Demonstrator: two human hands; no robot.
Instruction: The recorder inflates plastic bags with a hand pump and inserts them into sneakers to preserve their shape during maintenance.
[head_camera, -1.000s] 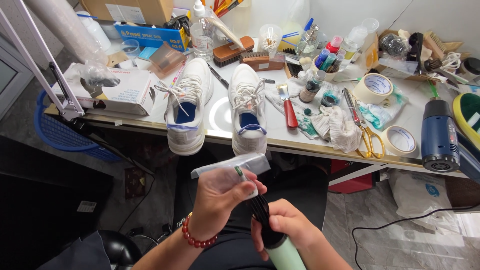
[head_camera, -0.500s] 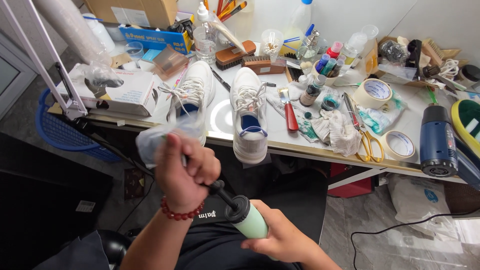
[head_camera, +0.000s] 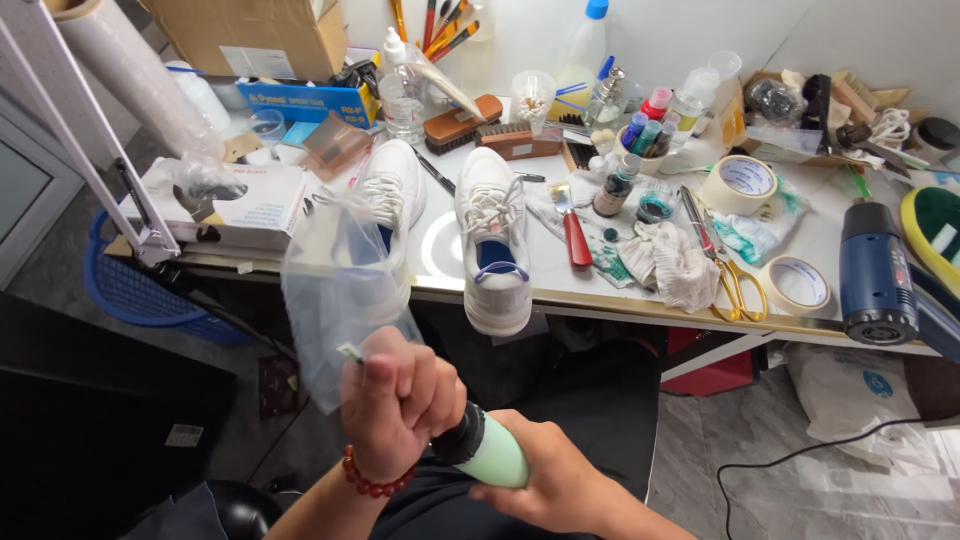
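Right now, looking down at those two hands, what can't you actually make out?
- Head view: the pale green tool with a black collar has its tip buried in the left hand.
- The tool's lower end is covered by the right hand.
- The clear plastic bag blurs the left white sneaker behind it.

Clear thin plastic bag (head_camera: 335, 290), glossy; mint tool (head_camera: 492, 452) smooth, probably plastic; white shoe (head_camera: 494, 240) cloth-like.

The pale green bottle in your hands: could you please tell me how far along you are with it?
Done: the two white sneakers sit on the table. In hand: the left hand grips the black cap and a clear plastic bag; the right hand holds the pale green bottle. Left: the cap is not yet off, and neither sneaker is touched.
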